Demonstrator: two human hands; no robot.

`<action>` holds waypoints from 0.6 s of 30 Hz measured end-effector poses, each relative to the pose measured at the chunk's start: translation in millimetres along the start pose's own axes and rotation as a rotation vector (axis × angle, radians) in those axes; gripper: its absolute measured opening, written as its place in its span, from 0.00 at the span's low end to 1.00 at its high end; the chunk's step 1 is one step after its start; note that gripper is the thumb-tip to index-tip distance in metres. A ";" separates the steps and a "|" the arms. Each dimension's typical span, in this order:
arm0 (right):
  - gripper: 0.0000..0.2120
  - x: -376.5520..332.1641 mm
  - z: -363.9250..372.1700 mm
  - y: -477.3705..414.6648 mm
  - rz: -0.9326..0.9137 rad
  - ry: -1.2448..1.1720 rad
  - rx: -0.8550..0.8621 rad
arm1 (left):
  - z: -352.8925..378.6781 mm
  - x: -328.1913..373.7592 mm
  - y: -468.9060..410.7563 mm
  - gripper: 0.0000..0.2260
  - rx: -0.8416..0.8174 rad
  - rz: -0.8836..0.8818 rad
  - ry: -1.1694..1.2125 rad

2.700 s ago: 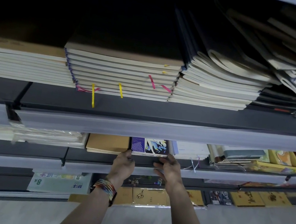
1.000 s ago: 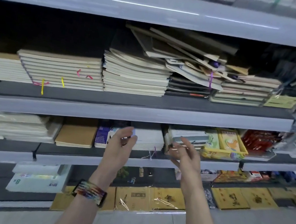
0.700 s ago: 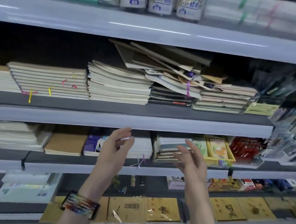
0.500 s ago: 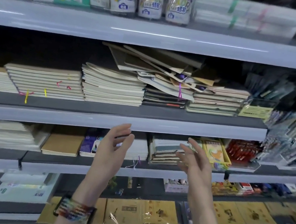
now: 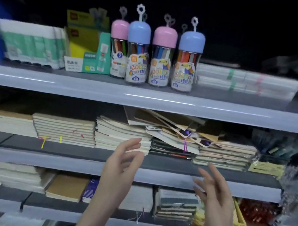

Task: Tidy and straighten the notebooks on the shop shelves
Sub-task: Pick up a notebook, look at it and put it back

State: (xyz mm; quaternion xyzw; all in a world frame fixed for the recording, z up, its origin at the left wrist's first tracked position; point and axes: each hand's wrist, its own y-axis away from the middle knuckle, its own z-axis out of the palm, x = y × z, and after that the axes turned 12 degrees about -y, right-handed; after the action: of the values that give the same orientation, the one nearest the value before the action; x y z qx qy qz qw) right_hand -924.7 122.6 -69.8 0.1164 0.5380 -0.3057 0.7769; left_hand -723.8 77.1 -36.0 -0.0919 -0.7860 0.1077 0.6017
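Hovering in front of the middle shelf [image 5: 59, 162], both hands are empty. The left hand [image 5: 119, 168] is wide open, palm turned to the right, fingers straight and a little apart. Its fingertips [image 5: 136, 142] overlap the front of a cream stack [image 5: 119, 134], but whether they touch it I cannot tell. The right hand [image 5: 215, 198] is open too, fingers spread and relaxed, in front of the shelf's edge and touching nothing that shows. The two hands are well apart.

The notebooks lie flat in stacks along the middle shelf. Left of the cream stack is a neat stack [image 5: 64, 129] with a yellow ribbon [image 5: 44, 141] hanging over the shelf. Just right of the cream stack is a low dark stack [image 5: 169, 150], and beside that a taller stack [image 5: 225, 154]. Across the tops of these lies a loose pile [image 5: 173, 125] of notebooks, tilted and crossing one another, with a purple ribbon [image 5: 185, 145] hanging from it.

On the top shelf [image 5: 146, 100] stand four pen tubs [image 5: 136, 53] with pink and blue caps, beside a green box [image 5: 89, 53]. The lower shelf [image 5: 70, 216] holds more stacks, among them a brown notebook [image 5: 67, 186], partly hidden behind the forearms.
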 end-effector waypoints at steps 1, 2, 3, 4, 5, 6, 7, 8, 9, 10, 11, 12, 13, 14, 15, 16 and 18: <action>0.13 -1.4 4.5 -4.8 -0.007 -0.005 0.006 | -1.1 2.1 -5.2 0.12 0.003 0.004 0.020; 0.13 -2.4 8.2 -9.7 -0.014 -0.009 0.013 | -1.7 3.6 -10.1 0.12 0.007 0.009 0.037; 0.13 -3.2 11.0 -14.7 -0.024 -0.011 0.022 | -2.1 5.2 -15.0 0.12 0.009 0.017 0.050; 0.14 -4.5 13.3 -19.8 -0.039 -0.014 0.031 | -2.1 6.7 -20.3 0.12 0.010 0.027 0.055; 0.15 -6.4 15.2 -25.2 -0.059 -0.013 0.038 | -1.7 7.6 -25.7 0.12 0.013 0.036 0.061; 0.16 -7.9 17.1 -30.1 -0.076 -0.012 0.047 | -1.7 7.6 -31.8 0.12 0.013 0.044 0.068; 0.16 -9.8 18.2 -34.8 -0.089 -0.009 0.056 | -1.0 7.5 -37.2 0.12 0.012 0.050 0.079; 0.16 -11.4 20.0 -38.7 -0.100 -0.004 0.060 | -0.8 7.4 -42.2 0.12 0.012 0.055 0.090; 0.16 -13.7 22.4 -42.3 -0.111 -0.004 0.062 | 0.0 8.0 -46.8 0.13 0.012 0.065 0.097; 0.16 -16.3 25.4 -45.3 -0.122 -0.004 0.062 | 1.1 8.6 -50.6 0.13 0.012 0.076 0.099; 0.16 -18.0 29.1 -48.2 -0.130 -0.004 0.061 | 2.0 9.3 -54.3 0.13 0.011 0.086 0.097; 0.16 -19.4 32.4 -51.0 -0.139 -0.004 0.061 | 3.3 10.1 -57.6 0.13 0.011 0.090 0.092; 0.16 -21.0 35.7 -53.8 -0.147 0.000 0.064 | 4.8 10.9 -61.1 0.13 0.009 0.086 0.091; 0.16 -23.0 38.4 -56.5 -0.157 0.005 0.068 | 6.4 11.7 -64.7 0.13 0.006 0.075 0.090; 0.16 -24.9 41.2 -59.0 -0.163 0.010 0.074 | 7.7 12.9 -68.0 0.12 0.002 0.061 0.094; 0.15 -27.0 44.3 -61.8 -0.167 0.008 0.076 | 8.5 14.0 -71.3 0.11 -0.004 0.045 0.096; 0.14 -31.9 50.7 -67.9 -0.166 -0.009 0.089 | 9.8 16.1 -77.2 0.10 -0.022 0.015 0.103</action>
State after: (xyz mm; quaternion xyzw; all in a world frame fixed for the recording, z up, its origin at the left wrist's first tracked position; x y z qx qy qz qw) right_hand -934.1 54.5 -10.8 0.1043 0.5281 -0.3932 0.7454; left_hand -738.6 6.9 -1.9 -0.1099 -0.7545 0.0989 0.6394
